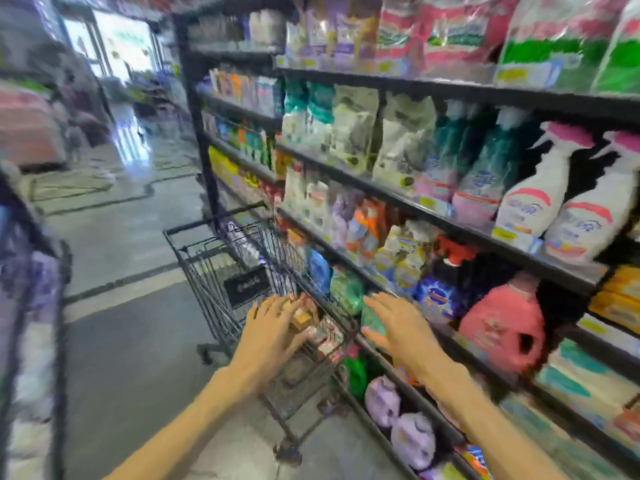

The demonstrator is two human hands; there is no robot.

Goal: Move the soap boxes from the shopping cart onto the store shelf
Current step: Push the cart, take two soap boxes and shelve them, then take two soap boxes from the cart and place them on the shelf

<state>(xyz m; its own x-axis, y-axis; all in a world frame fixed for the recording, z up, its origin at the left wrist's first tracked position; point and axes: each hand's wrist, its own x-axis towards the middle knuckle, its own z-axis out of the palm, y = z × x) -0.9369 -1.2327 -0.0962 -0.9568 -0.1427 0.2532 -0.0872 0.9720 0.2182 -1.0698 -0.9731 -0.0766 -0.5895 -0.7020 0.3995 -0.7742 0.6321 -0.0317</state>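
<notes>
A black wire shopping cart (pixel 207 268) stands in the aisle against the store shelf (pixel 433 216). Several soap boxes (pixel 322 336) lie stacked at the cart's near end, orange, pink and white. My left hand (pixel 273 327) reaches into the cart with fingers spread over the top boxes, touching them; a grip cannot be made out in the blur. My right hand (pixel 398 323) hovers at the shelf edge with fingers straight, its palm over a green packet (pixel 372 320). It holds nothing that I can see.
The shelves on the right carry spray bottles (pixel 533 199), pouches, a pink detergent jug (pixel 502 323) and purple bottles (pixel 412 438) on the bottom row. Another rack (pixel 31 306) stands at the left. Grey floor runs between them toward a bright doorway (pixel 121 46).
</notes>
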